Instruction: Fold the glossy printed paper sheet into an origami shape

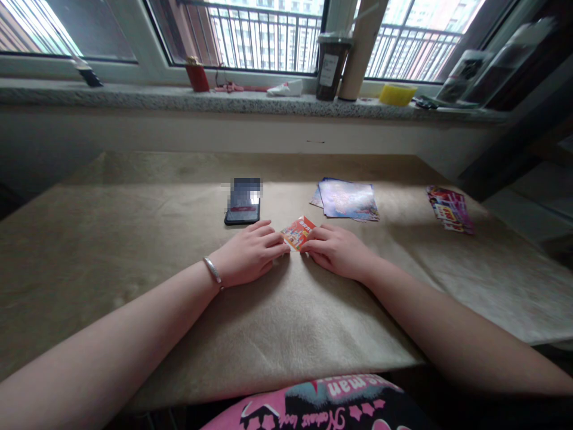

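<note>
A small red-and-orange printed paper packet lies at a slant on the tabletop between my two hands. My left hand, with a silver bracelet at the wrist, has its fingertips closed on the packet's left corner. On the opposite side my right hand pinches the lower right edge between thumb and fingers. Just beyond my left hand lies a dark phone, its screen partly blurred. Past my right hand rest a few glossy purple-blue printed sheets, overlapping one another.
Farther right on the tan-covered table sits a fanned pile of colourful cards. The stone windowsill behind holds a dark lidded cup, a cardboard tube, a yellow roll and a red container.
</note>
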The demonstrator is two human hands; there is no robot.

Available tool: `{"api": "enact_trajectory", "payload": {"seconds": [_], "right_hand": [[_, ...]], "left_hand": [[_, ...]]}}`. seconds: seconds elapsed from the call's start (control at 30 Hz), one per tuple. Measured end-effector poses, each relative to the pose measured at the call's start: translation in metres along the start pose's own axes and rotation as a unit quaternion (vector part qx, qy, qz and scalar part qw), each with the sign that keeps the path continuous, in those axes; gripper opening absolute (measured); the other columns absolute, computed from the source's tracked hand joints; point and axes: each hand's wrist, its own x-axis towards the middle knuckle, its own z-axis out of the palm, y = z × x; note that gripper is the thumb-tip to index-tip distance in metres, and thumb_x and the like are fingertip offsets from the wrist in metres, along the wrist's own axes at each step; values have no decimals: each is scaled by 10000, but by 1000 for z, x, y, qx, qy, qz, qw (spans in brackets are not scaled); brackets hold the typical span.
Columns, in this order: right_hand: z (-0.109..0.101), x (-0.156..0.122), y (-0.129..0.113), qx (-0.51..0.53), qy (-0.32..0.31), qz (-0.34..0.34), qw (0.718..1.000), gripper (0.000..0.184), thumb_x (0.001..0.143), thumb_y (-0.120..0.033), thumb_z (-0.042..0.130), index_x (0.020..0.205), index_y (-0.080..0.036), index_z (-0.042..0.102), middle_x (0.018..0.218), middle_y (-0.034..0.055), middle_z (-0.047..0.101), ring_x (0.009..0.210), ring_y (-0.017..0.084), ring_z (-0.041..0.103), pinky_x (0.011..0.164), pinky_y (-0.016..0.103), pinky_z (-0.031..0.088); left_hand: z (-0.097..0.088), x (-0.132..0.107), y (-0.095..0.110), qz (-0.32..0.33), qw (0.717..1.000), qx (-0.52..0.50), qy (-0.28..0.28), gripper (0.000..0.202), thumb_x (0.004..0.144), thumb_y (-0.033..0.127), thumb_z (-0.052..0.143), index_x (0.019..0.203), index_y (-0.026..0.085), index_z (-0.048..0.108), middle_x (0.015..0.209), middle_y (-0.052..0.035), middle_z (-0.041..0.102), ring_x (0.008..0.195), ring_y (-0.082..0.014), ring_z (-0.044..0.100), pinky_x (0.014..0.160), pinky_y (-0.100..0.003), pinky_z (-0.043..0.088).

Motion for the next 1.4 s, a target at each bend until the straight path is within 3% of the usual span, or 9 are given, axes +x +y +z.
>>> {"api": "enact_trajectory", "payload": {"seconds": [0.37, 0.6, 0.9, 1.13, 1.3, 1.4], "right_hand": [[-2, -3, 2, -3, -19, 11, 1000, 236, 918, -215, 454, 979, -216, 681, 931, 78, 650, 852, 183, 523, 739, 304, 416], [-3, -5, 4, -9, -3, -9, 1000, 253, 927, -203, 442, 964, -223, 691, 936, 64, 669, 828, 173, 533, 714, 293, 411], [-5, -6, 3, -10, -10, -5, 1000, 245, 912, -194, 466, 964, -233, 702, 949, 53, 676, 817, 169, 540, 689, 286, 408], [-6, -9, 5, -12, -16, -5, 1000, 249, 913, -195, 465, 989, -239, 698, 950, 60, 672, 813, 165, 530, 688, 284, 401], [-5, -11, 5, -14, -20, -5, 1000, 251, 911, -198, 463, 992, -244, 695, 957, 57, 668, 831, 170, 530, 693, 284, 401], [-5, -11, 6, -11, -20, -5, 1000, 254, 912, -195, 462, 998, -248, 694, 964, 60, 667, 835, 168, 529, 694, 284, 402]], "left_hand": [[-10, -5, -4, -11, 1000, 11, 3, 340, 805, 148, 543, 1120, 249, 619, 994, -27, 638, 935, -201, 557, 1023, -442, 373], [-11, -9, -6, -19, 1000, -6, -7, 359, 804, 117, 514, 1127, 227, 624, 999, -52, 636, 918, -206, 540, 880, -360, 459], [-15, -9, -9, -29, 1000, -11, -8, 321, 783, 125, 504, 1031, 233, 676, 934, -40, 654, 855, -194, 545, 819, -342, 480], [-14, -13, -17, -15, 1000, -24, 5, 297, 805, 143, 476, 973, 252, 696, 898, -20, 662, 830, -158, 575, 900, -342, 460], [-12, -16, -23, -14, 999, -32, 3, 272, 822, 146, 475, 921, 247, 707, 863, -16, 666, 814, -153, 583, 841, -305, 473], [-13, -18, -24, -11, 999, -38, 9, 262, 820, 151, 488, 907, 259, 710, 835, 3, 666, 787, -136, 590, 918, -330, 439]]}}
